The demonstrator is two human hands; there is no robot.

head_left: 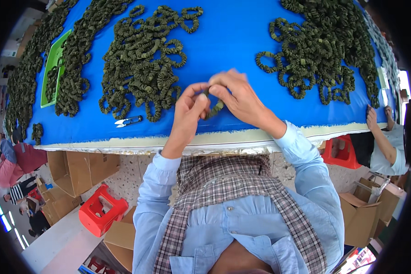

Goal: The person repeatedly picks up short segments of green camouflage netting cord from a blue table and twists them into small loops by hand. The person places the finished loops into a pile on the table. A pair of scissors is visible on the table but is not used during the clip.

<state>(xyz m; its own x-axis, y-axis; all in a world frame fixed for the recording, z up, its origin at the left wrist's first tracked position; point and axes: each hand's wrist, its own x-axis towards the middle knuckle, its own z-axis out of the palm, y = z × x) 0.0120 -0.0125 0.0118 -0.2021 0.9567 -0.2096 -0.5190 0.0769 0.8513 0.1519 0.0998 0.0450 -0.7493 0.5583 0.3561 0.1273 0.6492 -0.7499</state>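
Observation:
Between both hands is a dark green hair scrunchie, a gathered fabric ring partly hidden by my fingers. My left hand pinches it from the left side, thumb against fingertips. Over its upper part, my right hand has its fingers closed on it, with the fingertips slightly blurred. Just beyond my left hand lies a big heap of the same scrunchies. Another large heap spreads over the table to the right. Small thread snips rest on the blue cloth left of my left hand.
A green tray holding scrunchies sits at the left among more piles. The table's blue cover ends in a pale frayed edge before me. Red stools and cardboard boxes stand below. A co-worker's hands touch the table's right edge.

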